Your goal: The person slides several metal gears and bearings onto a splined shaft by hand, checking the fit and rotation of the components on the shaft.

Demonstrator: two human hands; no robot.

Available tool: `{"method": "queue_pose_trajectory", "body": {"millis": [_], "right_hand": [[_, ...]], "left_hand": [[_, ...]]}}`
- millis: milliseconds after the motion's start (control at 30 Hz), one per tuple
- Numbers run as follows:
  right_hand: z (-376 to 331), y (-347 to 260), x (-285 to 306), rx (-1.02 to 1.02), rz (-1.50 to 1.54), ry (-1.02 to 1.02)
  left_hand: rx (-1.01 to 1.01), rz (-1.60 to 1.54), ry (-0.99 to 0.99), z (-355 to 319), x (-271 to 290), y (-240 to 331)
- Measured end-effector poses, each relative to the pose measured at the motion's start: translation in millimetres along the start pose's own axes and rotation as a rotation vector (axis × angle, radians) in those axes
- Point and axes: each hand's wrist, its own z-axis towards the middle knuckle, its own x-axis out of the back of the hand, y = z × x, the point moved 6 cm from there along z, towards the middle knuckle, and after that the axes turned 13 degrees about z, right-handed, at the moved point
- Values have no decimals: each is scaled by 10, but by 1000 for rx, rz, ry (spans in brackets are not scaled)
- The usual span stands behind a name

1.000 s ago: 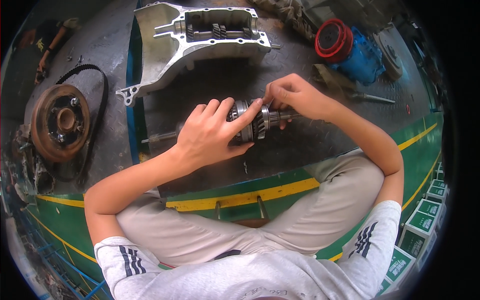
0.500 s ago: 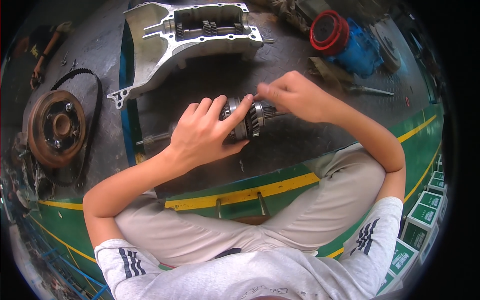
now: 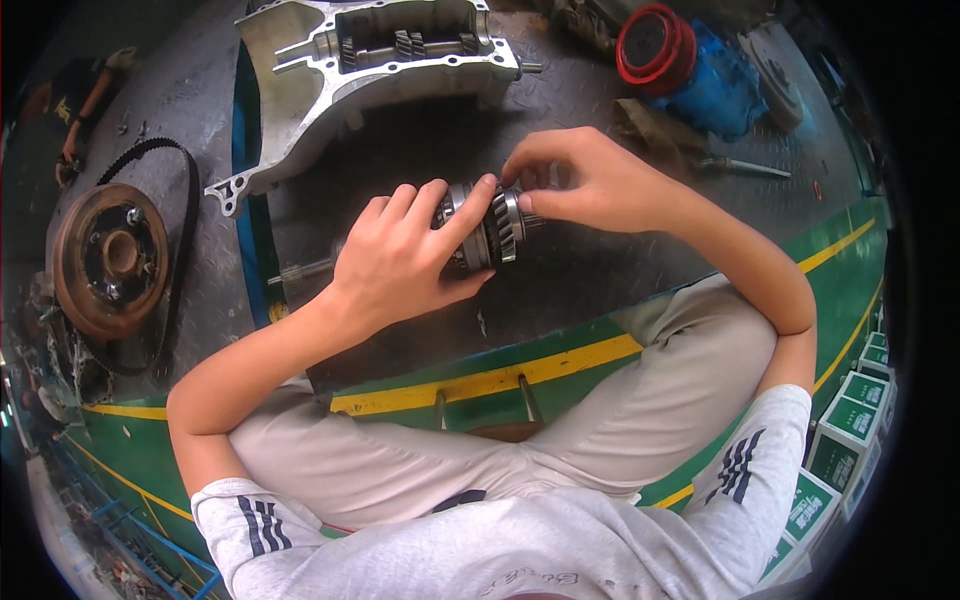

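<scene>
A metal gear shaft (image 3: 508, 225) with helical teeth and rings lies across the workbench in front of me. My left hand (image 3: 405, 245) is wrapped over its middle, the index finger stretched along the rings and the thumb below. At the shaft's right end, my right hand (image 3: 575, 180) has its thumb and index finger curled around the part beside the toothed gear. Some of its fingertips are hidden behind the gear. The thin splined end (image 3: 300, 271) of the shaft sticks out left of my left hand. Beyond lies an open gearbox housing (image 3: 350, 105) with another geared shaft inside.
On the left are a rusty pulley wheel (image 3: 112, 262) and a black toothed belt (image 3: 198, 215). A red and blue machine part (image 3: 690, 75) and a screwdriver-like tool (image 3: 745, 166) lie at the right. Another person's arm (image 3: 88, 108) shows far left. Green boxes (image 3: 835, 465) line the right floor.
My right hand has shifted slightly, its fingers opening from a tight pinch to curl around the shaft's right end. My left hand stays on the shaft. The view has moved a little.
</scene>
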Motion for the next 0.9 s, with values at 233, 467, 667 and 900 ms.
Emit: {"method": "queue_pose_trajectory", "body": {"millis": [233,467,667,900], "right_hand": [[-31,119,-5,-139,-70,-91],[-49,7,317,62,510,15],[-65,-38,183,65,271,8],[-86,179,-24,-32,-103,-94]], "left_hand": [[5,-4,-12,2,0,-7],[-4,17,-13,-13,-18,1],[-20,39,4,-15,-17,13],[-23,38,20,-20,-40,14]]}}
